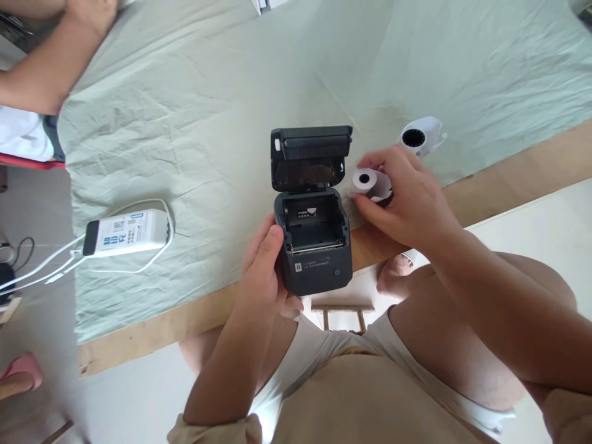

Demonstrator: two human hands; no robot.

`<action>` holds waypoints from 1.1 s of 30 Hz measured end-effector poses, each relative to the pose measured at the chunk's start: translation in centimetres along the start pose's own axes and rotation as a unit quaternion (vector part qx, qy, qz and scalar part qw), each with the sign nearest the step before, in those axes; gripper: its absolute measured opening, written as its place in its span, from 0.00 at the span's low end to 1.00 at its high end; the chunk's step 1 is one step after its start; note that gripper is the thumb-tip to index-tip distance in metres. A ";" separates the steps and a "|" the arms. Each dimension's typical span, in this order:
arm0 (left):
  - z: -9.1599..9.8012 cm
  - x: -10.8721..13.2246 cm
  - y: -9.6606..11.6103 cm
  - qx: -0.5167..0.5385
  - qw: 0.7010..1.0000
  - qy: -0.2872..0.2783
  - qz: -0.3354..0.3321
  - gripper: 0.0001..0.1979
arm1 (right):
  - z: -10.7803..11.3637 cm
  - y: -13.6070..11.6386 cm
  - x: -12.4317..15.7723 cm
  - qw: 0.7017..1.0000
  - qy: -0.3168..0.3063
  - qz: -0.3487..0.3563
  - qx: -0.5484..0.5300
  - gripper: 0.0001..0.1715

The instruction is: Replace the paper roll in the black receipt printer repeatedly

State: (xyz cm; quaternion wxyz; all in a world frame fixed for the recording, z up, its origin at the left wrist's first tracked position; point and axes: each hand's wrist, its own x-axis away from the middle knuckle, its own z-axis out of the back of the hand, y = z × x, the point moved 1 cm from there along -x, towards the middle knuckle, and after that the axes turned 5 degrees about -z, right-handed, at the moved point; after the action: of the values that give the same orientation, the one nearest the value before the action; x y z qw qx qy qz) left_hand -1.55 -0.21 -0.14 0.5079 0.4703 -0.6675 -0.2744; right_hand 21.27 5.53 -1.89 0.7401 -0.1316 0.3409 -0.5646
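Observation:
A small black printer (317, 271) is held at the table's front edge by my left hand (266, 265), whose fingers wrap round its left side and underside. Its lid (311, 157) is raised, and the compartment inside shows a white label and no roll. To the right of the printer, my right hand (402, 191) pinches a small white paper roll (364, 179) between thumb and fingers, its dark core facing up. Some loose paper curls beside that roll, partly under the hand. Behind the hand lies another piece of curled white paper with a dark round core (414, 138).
A white power strip (132, 233) with white cables lies at the left on the green tablecloth (208, 135). Another person's arm (46, 74) rests at the upper left. The table's wooden edge (161, 327) runs along the front, above my legs. A white object (266, 5) shows at the top.

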 end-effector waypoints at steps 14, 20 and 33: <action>-0.5 -0.4 0.0 -0.007 0.999 0.043 -0.032 0.25 | 0.6 -0.8 0.2 0.994 0.083 0.050 -0.052 0.21; -0.8 0.0 0.1 -0.016 0.999 0.022 -0.042 0.26 | 2.2 -5.0 0.4 0.979 0.054 0.116 -0.156 0.22; -0.6 0.2 0.0 -0.019 0.996 0.035 -0.074 0.20 | -1.6 -4.8 0.0 0.980 0.016 0.168 -0.108 0.12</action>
State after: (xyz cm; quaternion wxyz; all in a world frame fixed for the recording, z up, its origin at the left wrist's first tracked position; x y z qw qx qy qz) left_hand -0.96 -0.29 0.10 0.5179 0.5179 -0.6074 -0.3075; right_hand 16.62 4.26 -0.27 0.7999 -0.1426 0.4294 -0.3942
